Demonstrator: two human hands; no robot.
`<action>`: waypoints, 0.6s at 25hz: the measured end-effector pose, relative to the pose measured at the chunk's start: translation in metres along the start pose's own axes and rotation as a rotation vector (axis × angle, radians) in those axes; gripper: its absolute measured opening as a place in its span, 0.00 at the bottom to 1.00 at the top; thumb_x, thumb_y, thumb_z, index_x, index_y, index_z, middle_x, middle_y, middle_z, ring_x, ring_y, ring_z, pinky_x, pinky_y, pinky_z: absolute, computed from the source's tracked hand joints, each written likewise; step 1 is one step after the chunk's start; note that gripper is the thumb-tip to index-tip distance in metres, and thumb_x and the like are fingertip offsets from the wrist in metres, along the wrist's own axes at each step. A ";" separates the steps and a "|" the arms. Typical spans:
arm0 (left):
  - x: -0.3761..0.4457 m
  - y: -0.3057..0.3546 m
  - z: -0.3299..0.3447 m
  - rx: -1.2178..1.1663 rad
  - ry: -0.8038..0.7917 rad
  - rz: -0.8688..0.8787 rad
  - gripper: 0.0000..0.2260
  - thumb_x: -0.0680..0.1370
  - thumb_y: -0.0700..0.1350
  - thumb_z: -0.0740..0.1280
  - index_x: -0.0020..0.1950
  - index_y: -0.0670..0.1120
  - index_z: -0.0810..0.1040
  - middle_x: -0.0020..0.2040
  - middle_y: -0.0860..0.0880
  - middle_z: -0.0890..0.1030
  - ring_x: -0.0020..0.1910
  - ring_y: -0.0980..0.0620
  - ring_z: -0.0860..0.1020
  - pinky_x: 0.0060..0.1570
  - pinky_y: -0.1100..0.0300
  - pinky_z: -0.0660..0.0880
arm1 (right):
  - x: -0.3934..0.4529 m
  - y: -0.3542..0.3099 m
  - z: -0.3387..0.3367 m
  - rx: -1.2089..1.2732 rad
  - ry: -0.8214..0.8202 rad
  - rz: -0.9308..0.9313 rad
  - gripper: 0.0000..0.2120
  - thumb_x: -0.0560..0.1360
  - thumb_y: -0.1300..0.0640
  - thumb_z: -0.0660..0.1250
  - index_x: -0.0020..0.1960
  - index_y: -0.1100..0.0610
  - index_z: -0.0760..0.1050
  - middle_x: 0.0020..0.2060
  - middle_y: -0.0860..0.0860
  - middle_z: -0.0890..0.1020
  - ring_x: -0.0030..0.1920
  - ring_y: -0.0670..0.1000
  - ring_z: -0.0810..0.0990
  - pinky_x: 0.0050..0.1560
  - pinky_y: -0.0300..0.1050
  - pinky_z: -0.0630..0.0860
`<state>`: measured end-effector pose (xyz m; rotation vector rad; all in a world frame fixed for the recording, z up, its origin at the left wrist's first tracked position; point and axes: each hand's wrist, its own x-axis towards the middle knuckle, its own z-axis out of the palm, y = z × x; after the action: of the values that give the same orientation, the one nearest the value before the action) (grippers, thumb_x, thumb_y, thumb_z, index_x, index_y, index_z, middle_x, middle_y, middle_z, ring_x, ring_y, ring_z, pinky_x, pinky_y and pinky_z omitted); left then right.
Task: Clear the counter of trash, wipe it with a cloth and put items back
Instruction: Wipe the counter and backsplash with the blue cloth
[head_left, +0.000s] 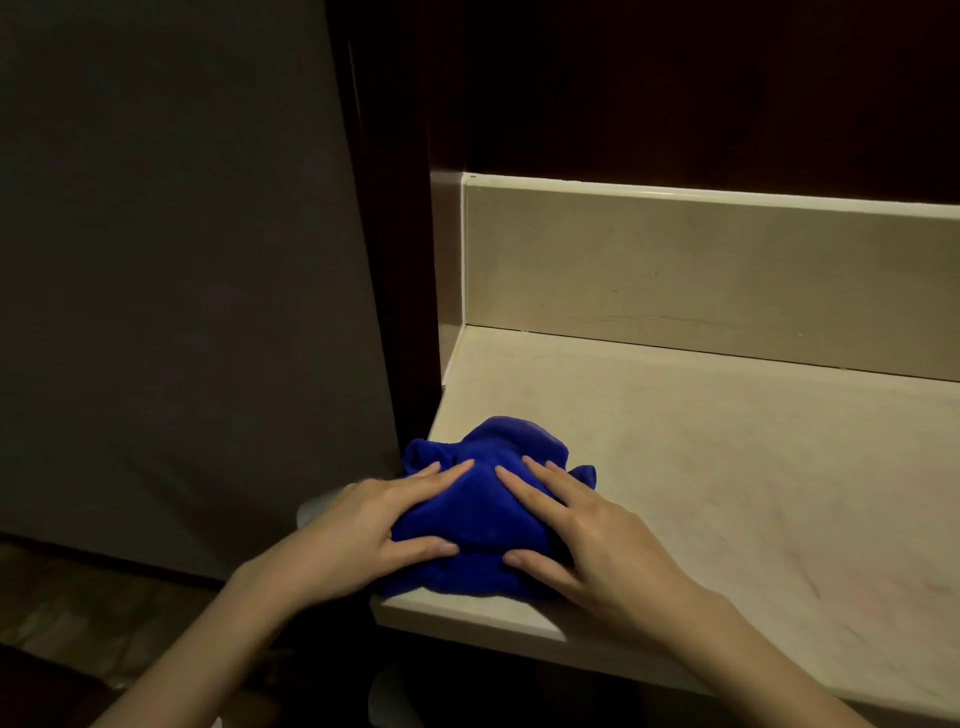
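Both the left hand (358, 525) and right hand (582, 525) press flat, fingers spread, on the bunched blue cloth (478, 499), probably to wipe the tabletop (727, 467) corner.

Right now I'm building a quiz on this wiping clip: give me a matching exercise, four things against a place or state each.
Things:
1. left hand
2. right hand
3. blue cloth
4. backsplash

Places or states:
A. bunched at the counter's near left corner
B. upright behind the counter
C. flat on the cloth's right side
D. flat on the cloth's left side

Pairs: 1-D, 2-C, 3-A, 4-B
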<state>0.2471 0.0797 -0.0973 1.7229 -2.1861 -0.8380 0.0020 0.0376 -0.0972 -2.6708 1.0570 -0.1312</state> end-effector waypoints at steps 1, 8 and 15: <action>0.004 0.008 0.005 0.019 0.005 0.011 0.32 0.65 0.77 0.52 0.66 0.81 0.43 0.76 0.59 0.60 0.70 0.62 0.65 0.71 0.60 0.60 | -0.008 0.008 -0.002 0.006 0.000 0.007 0.33 0.68 0.28 0.43 0.69 0.30 0.34 0.77 0.40 0.46 0.77 0.44 0.48 0.72 0.40 0.58; 0.054 0.091 0.050 0.192 0.064 0.163 0.32 0.74 0.68 0.61 0.72 0.72 0.48 0.75 0.55 0.63 0.66 0.56 0.72 0.65 0.62 0.66 | -0.083 0.078 -0.029 0.050 -0.014 0.135 0.31 0.68 0.27 0.48 0.65 0.22 0.34 0.67 0.26 0.38 0.69 0.31 0.45 0.67 0.29 0.51; 0.107 0.172 0.100 0.249 0.066 0.292 0.33 0.73 0.68 0.60 0.74 0.69 0.47 0.76 0.53 0.62 0.64 0.54 0.74 0.63 0.62 0.67 | -0.161 0.149 -0.045 0.143 0.035 0.264 0.34 0.62 0.20 0.44 0.64 0.20 0.34 0.67 0.23 0.44 0.71 0.33 0.50 0.68 0.32 0.54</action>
<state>0.0266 0.0318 -0.0985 1.4506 -2.5002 -0.4482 -0.2214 0.0339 -0.0932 -2.3861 1.3457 -0.1938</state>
